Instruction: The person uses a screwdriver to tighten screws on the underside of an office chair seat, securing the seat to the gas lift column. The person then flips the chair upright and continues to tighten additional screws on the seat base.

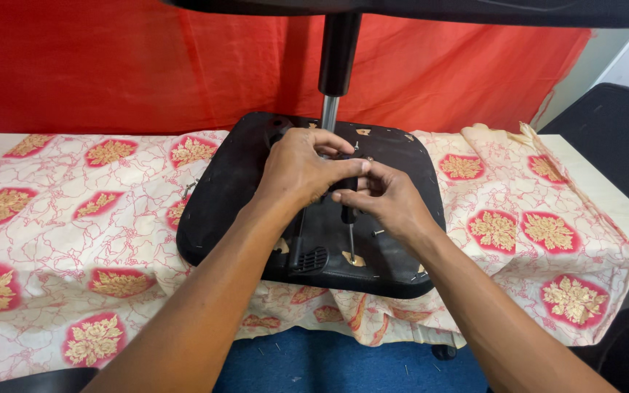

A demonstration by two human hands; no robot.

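An upturned black chair seat point(238, 175) lies on a table covered with a red and cream floral cloth point(74, 240). Its gas-lift column point(335, 65) stands up from the middle of the seat. My left hand point(303, 167) rests over the seat's central mechanism, fingers curled, with the thumb and forefinger pinching towards the right. My right hand point(384, 200) meets it and grips the dark handle of a screwdriver point(349, 229), whose thin shaft points down to the seat's underside. The mechanism under both hands is hidden.
A red cloth point(111, 65) hangs behind the table. The chair's black base point(475, 9) spans the top edge. Another black chair point(620, 138) stands at the right. The bare table edge point(620, 204) shows at the right. Blue floor point(329, 364) lies below.
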